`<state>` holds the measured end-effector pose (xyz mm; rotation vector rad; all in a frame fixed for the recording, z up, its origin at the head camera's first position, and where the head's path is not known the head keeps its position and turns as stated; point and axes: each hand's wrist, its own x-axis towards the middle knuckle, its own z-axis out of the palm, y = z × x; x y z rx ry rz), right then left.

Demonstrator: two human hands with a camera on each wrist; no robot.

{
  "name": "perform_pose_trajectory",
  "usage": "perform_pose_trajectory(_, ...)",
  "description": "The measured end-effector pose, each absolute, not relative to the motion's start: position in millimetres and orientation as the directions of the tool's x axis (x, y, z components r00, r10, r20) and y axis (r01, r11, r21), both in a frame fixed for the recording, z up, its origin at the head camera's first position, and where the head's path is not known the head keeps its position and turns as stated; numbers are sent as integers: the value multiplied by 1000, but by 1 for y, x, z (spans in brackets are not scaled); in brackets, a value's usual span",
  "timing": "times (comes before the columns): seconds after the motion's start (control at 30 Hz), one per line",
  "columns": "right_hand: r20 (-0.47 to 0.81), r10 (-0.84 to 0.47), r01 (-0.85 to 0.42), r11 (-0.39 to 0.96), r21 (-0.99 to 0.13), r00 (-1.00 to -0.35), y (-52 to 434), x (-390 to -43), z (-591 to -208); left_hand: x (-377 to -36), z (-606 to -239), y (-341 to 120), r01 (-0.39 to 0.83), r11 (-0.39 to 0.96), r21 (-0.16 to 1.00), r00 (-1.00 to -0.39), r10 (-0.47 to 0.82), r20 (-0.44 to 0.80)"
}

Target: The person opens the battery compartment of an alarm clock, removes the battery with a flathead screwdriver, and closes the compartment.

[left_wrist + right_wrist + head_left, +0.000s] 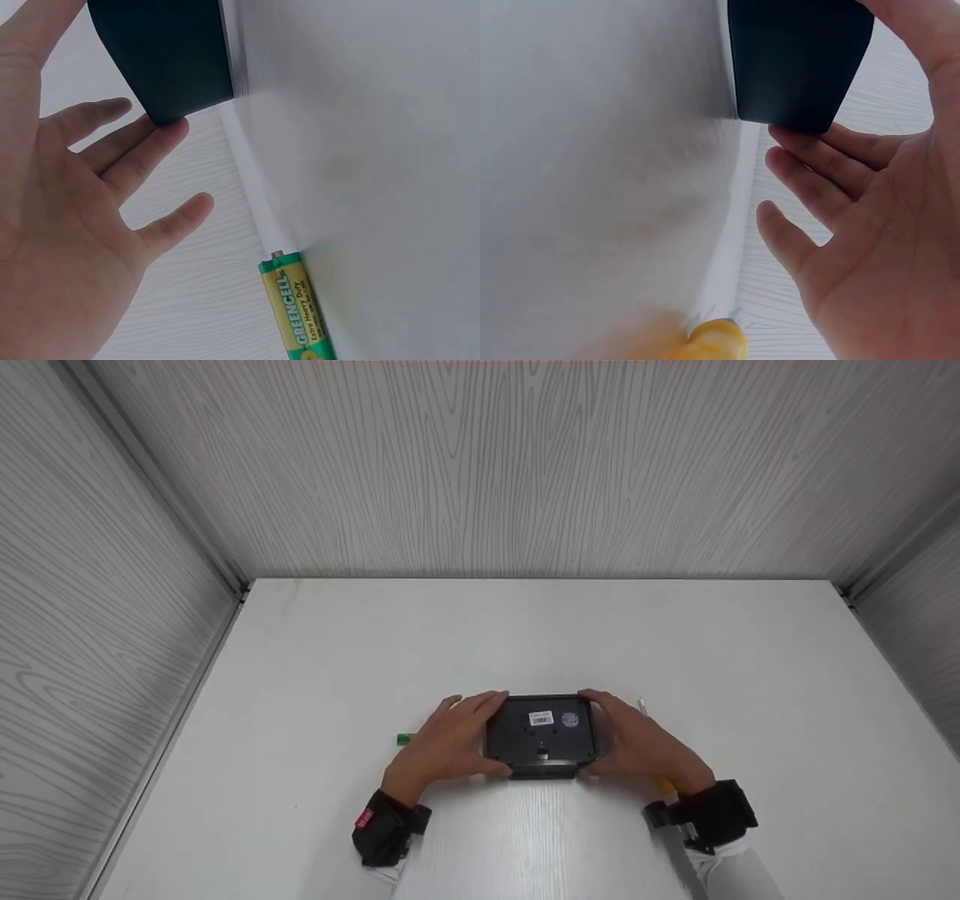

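A black rectangular device with a white barcode label and a round sticker lies flat on the white table. My left hand rests against its left side, with fingers at the far corner and the thumb at the near corner. My right hand mirrors it on the right side. In the left wrist view the left hand is spread, its straight fingertips touching the device. In the right wrist view the right hand is likewise spread, fingertips against the device's corner.
A green battery lies on the table just left of my left hand. A yellow object sits under my right wrist, and a thin white piece lies beyond the right hand. Grey wood-grain walls enclose three sides.
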<state>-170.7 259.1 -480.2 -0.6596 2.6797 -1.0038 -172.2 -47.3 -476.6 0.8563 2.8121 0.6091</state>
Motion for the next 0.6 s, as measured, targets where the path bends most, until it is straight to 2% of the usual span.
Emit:
perform_pose_trajectory(0.3,41,-483,-360,589,-724,-875,260,-170,-470,-172,-473,-50,514,726,457,-814,581,-7)
perform_pose_trajectory(0.5,115,-484,-375,485,-790,-867,258,-168,-461,-172,-472,-51,536,712,453,-807,590,26)
perform_pose_trajectory(0.6,156,-481,-403,468,-786,-863,256,-166,-455,-171,-470,-50,537,711,453,-806,591,28)
